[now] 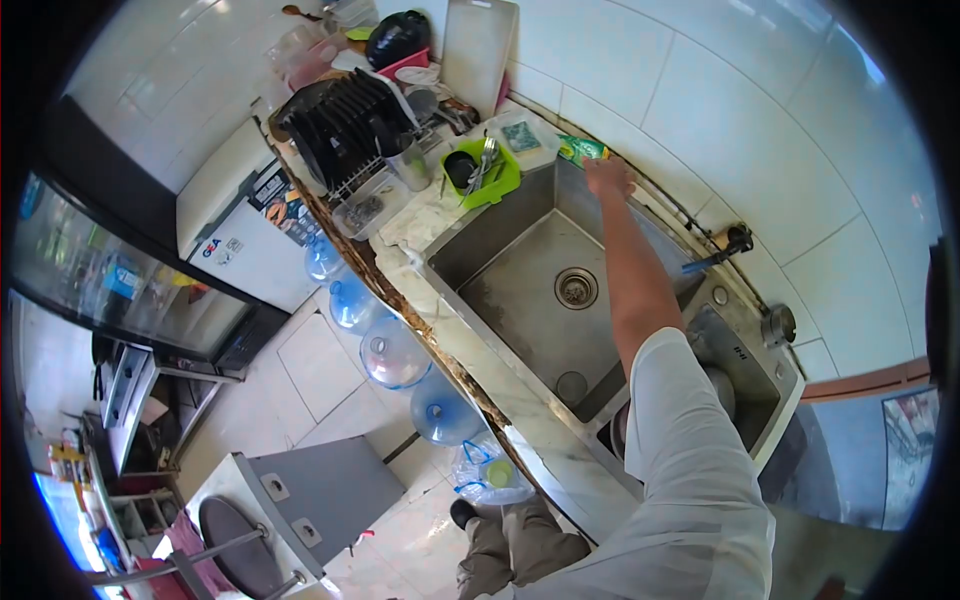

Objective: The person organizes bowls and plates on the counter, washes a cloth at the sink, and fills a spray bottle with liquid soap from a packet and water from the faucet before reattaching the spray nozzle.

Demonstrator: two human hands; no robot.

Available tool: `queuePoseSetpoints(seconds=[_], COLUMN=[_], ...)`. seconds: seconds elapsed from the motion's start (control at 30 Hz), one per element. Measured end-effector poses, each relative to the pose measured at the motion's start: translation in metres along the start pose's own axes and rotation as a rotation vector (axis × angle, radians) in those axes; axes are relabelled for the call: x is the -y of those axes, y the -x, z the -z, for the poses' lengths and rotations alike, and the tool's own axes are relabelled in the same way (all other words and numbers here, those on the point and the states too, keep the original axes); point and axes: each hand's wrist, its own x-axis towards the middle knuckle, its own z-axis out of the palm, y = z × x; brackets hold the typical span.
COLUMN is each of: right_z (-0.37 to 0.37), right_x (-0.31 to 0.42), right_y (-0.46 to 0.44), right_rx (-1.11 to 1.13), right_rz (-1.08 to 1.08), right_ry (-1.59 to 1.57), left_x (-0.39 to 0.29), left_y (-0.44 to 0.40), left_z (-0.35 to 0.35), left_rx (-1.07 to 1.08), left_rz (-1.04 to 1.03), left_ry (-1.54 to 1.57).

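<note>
My right hand (609,178) reaches across the sink (520,262) to its back rim, the arm in a white sleeve. The fingers are curled, and the hand is at the end of a green packet (582,150) lying by the wall, which it seems to grip. Left of the packet is a clear plastic tub (524,138) with something green inside. Beside that sits a lime-green basket (496,190) holding forks, spoons and a black cup. My left hand is out of view.
A rack of black plates (345,125) and a clear cup (408,165) stand farther along the counter. A blue-handled tap (715,258) juts from the wall. Large water bottles (395,352) line the floor below the counter edge. A grey-topped cabinet (325,490) stands behind.
</note>
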Motion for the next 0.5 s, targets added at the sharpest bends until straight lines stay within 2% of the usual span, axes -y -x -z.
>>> queuePoseSetpoints(seconds=[0.17, 0.2, 0.27, 0.3, 0.33, 0.4, 0.5], right_z=[0.012, 0.017, 0.026, 0.048, 0.069, 0.109, 0.168], right_x=[0.001, -0.005, -0.019, -0.017, -0.023, -0.035, -0.067], right_y=[0.007, 0.009, 0.016, 0.042, 0.060, 0.102, 0.166], right_rx=[-0.305, -0.307, -0.667, -0.823, -0.836, -0.868, -0.897], right_rz=[0.032, 0.039, 0.336, 0.462, 0.466, 0.697, 0.783], right_ry=[-0.302, -0.301, -0.515, -0.500, -0.503, -0.585, -0.588], left_x=[-0.040, -0.054, -0.085, -0.099, -0.109, -0.121, -0.153], left_y=[-0.022, -0.026, -0.042, -0.055, -0.066, -0.083, -0.112], left_z=[0.005, 0.009, 0.016, 0.017, 0.017, 0.016, 0.019], left_rx=[0.039, 0.051, 0.011, -0.029, -0.034, -0.004, 0.056], left_rz=[0.048, 0.053, -0.015, -0.090, -0.099, -0.213, -0.353], left_ry=[0.087, 0.103, 0.107, 0.106, 0.116, 0.181, 0.256])
